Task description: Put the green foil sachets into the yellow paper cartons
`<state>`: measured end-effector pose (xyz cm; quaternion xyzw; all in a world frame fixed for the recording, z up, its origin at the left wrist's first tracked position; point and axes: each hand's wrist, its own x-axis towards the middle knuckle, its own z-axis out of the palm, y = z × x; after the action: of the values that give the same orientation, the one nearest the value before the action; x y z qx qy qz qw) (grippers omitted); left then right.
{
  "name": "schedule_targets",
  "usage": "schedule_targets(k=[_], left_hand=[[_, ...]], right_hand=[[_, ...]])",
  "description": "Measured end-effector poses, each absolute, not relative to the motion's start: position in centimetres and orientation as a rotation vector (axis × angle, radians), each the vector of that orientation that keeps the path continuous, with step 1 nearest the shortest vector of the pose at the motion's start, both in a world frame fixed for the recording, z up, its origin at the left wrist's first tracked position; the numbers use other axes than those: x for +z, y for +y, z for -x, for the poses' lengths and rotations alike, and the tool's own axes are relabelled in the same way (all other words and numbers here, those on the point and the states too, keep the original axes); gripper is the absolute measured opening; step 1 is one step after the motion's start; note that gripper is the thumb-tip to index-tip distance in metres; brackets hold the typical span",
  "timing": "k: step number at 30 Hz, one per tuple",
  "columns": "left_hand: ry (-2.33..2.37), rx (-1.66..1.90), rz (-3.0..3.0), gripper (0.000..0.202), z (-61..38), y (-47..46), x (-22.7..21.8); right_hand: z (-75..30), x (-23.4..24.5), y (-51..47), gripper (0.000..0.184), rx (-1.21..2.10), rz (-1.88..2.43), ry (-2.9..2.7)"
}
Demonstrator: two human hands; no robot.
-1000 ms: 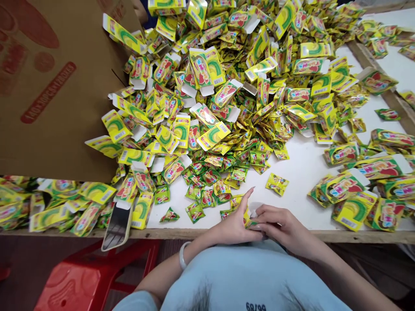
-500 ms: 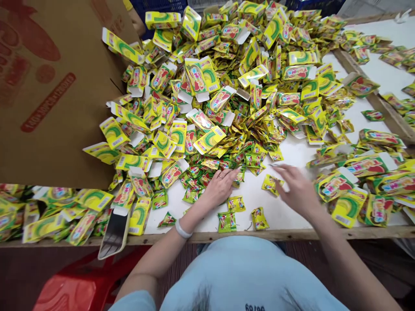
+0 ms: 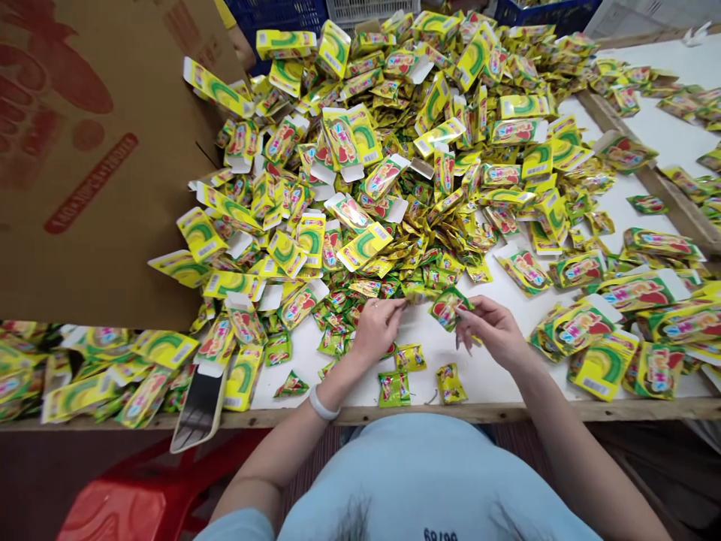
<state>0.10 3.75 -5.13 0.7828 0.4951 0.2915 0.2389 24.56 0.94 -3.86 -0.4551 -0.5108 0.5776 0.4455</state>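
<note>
My right hand [image 3: 496, 330] is closed, with thumb and fingers pinching a small green candy packet [image 3: 449, 308] above the white tabletop [image 3: 338, 383]. To its left, my left hand [image 3: 380, 329] has its fingertips pressed together at the edge of a yellow-green candy packet [image 3: 417, 291], which is slightly blurred. Just beyond both hands rises a heap of loose packets and small yellow candy boxes [image 3: 363, 246], many with their flaps up. Several single packets, among them a yellow one [image 3: 451, 383] and a green one [image 3: 394, 388], lie between my forearms.
A large brown carton [image 3: 113, 248] stands at the left. A phone [image 3: 197, 406] rests at the table's front edge, above a red stool [image 3: 129, 503]. More candy boxes [image 3: 600, 361] lie at the right, near a wooden strip [image 3: 665, 188]. Part of another person's arm [image 3: 239, 45] shows behind the carton.
My right hand has come inward and now holds a green packet. My left fingers have drawn together. A candy box now lies still on the white surface beyond my right hand, where there was a blur.
</note>
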Motion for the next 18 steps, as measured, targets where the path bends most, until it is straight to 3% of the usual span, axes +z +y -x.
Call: schedule_targets(k=[3,8,13,18], left_hand=[[1.353,0.838,-1.798,0.017,-0.9,2.6,-3.3],[0.969,0.728,-1.635,0.015,-0.3,1.2,-0.5],[0.921,0.788,-1.374,0.034,-0.5,0.5,1.4],[0.991,0.886,-1.065,0.052,-2.2,-0.8,1.1]], right_hand=[[-23.1,-3.3,0.0,0.025,1.674,1.000,-1.073],[-22.5,-0.5,0.5,0.029,1.707,0.989,-1.210],[-22.7,-0.5,0.5,0.025,1.793,0.974,-1.242],[-20.0,-1.4,-0.6,0.029,1.614,1.051,-1.102]])
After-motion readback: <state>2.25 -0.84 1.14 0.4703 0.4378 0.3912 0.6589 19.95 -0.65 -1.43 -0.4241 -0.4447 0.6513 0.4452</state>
